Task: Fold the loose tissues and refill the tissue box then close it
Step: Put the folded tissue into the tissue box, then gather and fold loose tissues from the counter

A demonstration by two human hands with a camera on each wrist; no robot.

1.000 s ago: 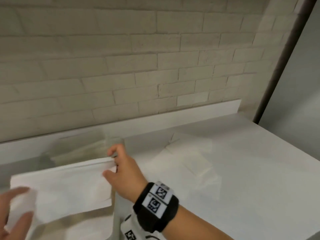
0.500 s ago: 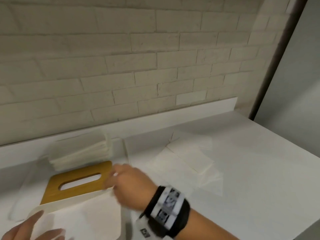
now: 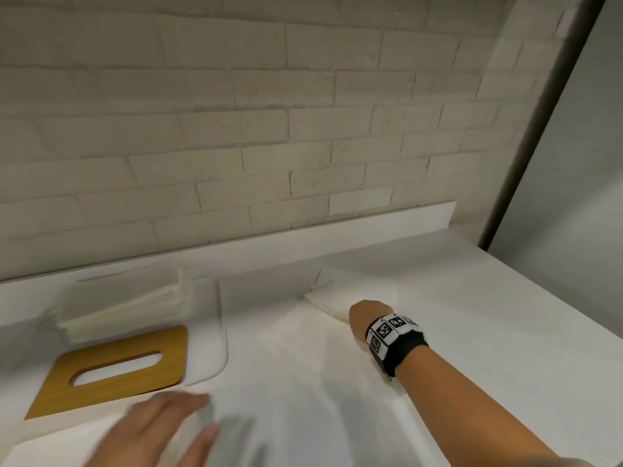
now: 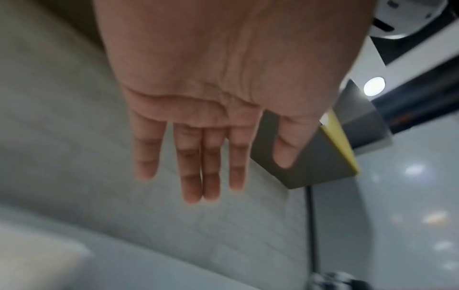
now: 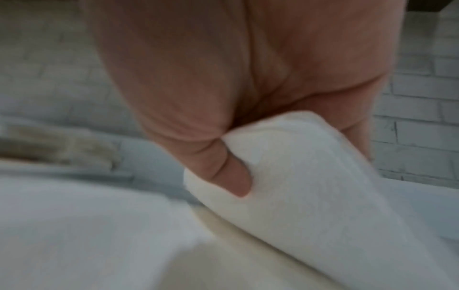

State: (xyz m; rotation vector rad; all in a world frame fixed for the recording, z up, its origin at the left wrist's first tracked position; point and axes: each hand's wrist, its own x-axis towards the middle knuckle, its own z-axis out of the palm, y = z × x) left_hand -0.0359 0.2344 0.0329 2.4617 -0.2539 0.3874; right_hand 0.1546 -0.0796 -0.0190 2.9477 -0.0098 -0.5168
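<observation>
The tissue box's wooden lid [image 3: 111, 369] with its oval slot lies at the left. Behind it sits a stack of folded tissues [image 3: 124, 308]. Loose white tissues [image 3: 323, 291] lie spread near the back wall at the centre. My right hand [image 3: 357, 315] reaches onto them, and the right wrist view shows its thumb [image 5: 233, 176] pinching a fold of one tissue [image 5: 298, 166]. My left hand [image 3: 188, 423] hovers blurred at the front left with straight fingers [image 4: 193, 176], holding nothing. A white tissue [image 3: 286, 416] lies flat just right of it.
A white brick wall [image 3: 303, 129] and a low white upstand bound the counter [image 3: 488, 332] at the back. A white panel with a rounded corner [image 3: 212, 332] lies beside the lid. The counter's right edge drops off near a dark vertical post [image 3: 539, 123].
My left hand let go of the folded tissue it held up. My right hand left that tissue, swung right past the lid and pinched a loose tissue.
</observation>
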